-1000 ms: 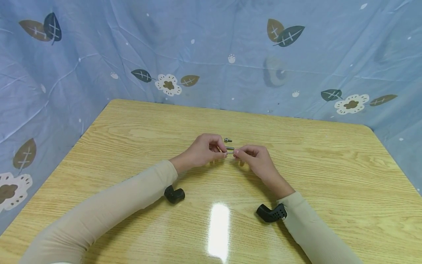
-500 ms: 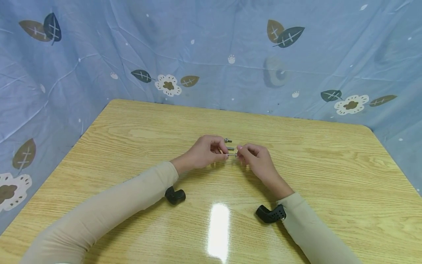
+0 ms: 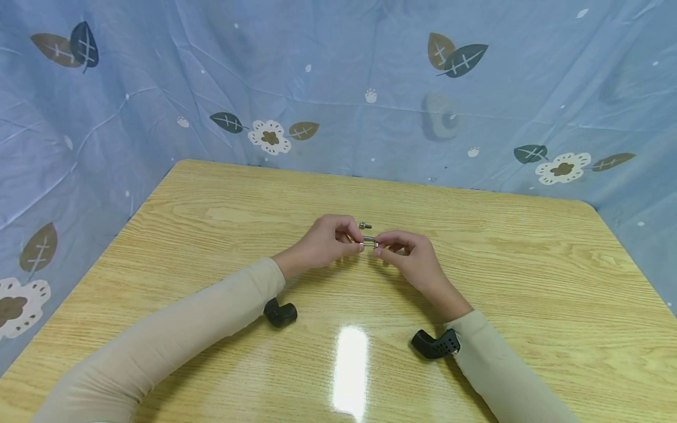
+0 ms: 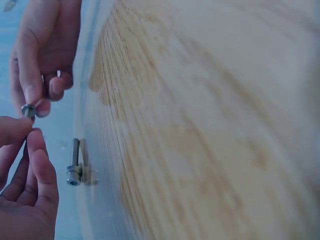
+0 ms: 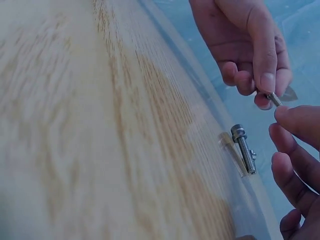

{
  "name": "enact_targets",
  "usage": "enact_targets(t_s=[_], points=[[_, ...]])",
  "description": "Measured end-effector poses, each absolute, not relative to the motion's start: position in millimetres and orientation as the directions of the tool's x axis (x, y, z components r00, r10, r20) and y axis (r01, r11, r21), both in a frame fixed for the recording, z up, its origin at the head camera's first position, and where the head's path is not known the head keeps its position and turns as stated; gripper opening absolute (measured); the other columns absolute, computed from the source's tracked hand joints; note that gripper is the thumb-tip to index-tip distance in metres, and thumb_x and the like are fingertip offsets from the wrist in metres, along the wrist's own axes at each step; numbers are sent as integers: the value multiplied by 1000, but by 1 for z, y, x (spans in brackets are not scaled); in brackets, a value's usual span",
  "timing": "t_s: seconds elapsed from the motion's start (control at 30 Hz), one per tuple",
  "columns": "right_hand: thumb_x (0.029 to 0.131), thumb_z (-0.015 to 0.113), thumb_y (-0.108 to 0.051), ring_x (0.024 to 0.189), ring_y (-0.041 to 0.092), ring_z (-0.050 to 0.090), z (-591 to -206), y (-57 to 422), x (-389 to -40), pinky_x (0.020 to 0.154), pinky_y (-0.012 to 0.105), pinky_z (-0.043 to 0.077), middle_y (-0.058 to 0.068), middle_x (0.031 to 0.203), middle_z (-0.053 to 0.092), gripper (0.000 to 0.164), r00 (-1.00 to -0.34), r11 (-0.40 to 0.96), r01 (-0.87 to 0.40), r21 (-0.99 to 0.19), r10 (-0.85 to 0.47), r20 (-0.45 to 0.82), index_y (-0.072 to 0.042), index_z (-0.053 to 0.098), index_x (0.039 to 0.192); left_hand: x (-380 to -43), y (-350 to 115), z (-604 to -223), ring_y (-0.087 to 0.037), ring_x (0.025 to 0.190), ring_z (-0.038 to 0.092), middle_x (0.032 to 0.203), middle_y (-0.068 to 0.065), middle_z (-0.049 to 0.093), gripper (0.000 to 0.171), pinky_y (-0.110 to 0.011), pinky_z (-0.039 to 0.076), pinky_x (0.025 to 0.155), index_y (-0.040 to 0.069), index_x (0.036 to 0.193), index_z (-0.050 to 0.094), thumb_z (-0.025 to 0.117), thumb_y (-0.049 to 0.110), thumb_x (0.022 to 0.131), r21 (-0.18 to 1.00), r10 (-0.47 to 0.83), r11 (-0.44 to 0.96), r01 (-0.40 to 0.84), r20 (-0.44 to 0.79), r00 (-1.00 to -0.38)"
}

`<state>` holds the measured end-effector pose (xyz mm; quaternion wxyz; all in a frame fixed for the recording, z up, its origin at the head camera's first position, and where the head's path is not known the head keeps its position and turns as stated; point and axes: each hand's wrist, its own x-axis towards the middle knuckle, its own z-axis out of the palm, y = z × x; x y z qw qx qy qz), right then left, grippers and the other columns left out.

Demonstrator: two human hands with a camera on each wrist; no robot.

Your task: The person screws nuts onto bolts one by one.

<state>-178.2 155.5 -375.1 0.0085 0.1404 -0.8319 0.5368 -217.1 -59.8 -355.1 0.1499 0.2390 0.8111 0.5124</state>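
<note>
So, closest in, the left sleeve (image 3: pixel 174 329) and the right sleeve (image 3: pixel 510 373), both pale, reach across the wood-grained bench (image 3: pixel 529 282), and a bright patch of glare (image 3: pixel 351 370) shines on its surface between them. A black wrist piece (image 3: pixel 280 313) juts inward beside the left cuff, and a perforated black bracket (image 3: pixel 436 344) sits beside the right one. Farther out, the left hand (image 3: pixel 328 241) pinches one end of a slim metal bolt (image 3: pixel 369 244) between thumb and fingertips, while the right hand (image 3: pixel 415 255) pinches the other end, the one with the wider head. The slim bolt lies crosswise in the gap between the two hands (its threads show faintly in the right wrist view). Just beyond it, a thicker socket-head bolt (image 5: pixel 242 145) lies on its side on the bench, mirrored in the glossy top. Past that, near the thicker one, lies a short bolt (image 3: pixel 365 225). Behind the bench's far edge hangs a creased blue curtain (image 3: pixel 338 70) printed with brown and dark leaves and white flowers.
</note>
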Motion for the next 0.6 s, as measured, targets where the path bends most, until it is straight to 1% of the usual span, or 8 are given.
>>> enact_targets(t_s=[0.23,0.3,0.37,0.47,0.53,0.6], points=[[88,71,-15,73,25,65,-374,155,-177,64,27,51,17,90,70,21,-965,383,-224,-896,-219,147,-3,72,105,-217,-59,-355,-16,75,63,98,-3,64,7,-28,52,66,11,90,66,73,10,87,899,534,369,238,5,-845],[89,71,-16,73,25,65,-374,155,-177,65,27,51,17,89,71,20,-965,383,-226,-895,-215,152,-4,73,104,-218,-59,-356,-16,76,64,100,-3,65,8,-28,53,66,11,93,67,73,11,87,898,535,370,238,3,-845],[89,71,-18,74,26,65,-374,155,-177,65,27,51,16,89,71,20,-965,383,-229,-895,-209,157,-4,73,103,-218,-59,-356,-19,77,65,101,-4,65,11,-29,53,65,11,96,66,72,12,87,904,540,362,226,-6,-842],[89,71,-19,75,25,64,-375,156,-177,65,27,51,14,90,71,20,-970,386,-220,-896,-186,158,-6,74,104,-217,-60,-356,-24,78,66,104,-5,64,13,-33,53,64,13,102,66,69,16,90,918,550,345,195,-30,-835],[89,71,-20,76,23,64,-376,156,-177,65,27,50,14,91,71,21,-973,387,-211,-898,-172,154,-7,74,104,-217,-60,-356,-27,79,66,103,-6,65,11,-35,53,63,15,103,65,65,20,93,926,550,339,166,-52,-834],[89,71,-20,76,21,64,-376,157,-177,64,26,50,14,92,71,21,-975,388,-205,-898,-161,153,-8,74,105,-218,-60,-356,-28,78,66,101,-8,66,13,-35,53,63,13,104,66,61,23,96,933,546,334,133,-76,-834]])
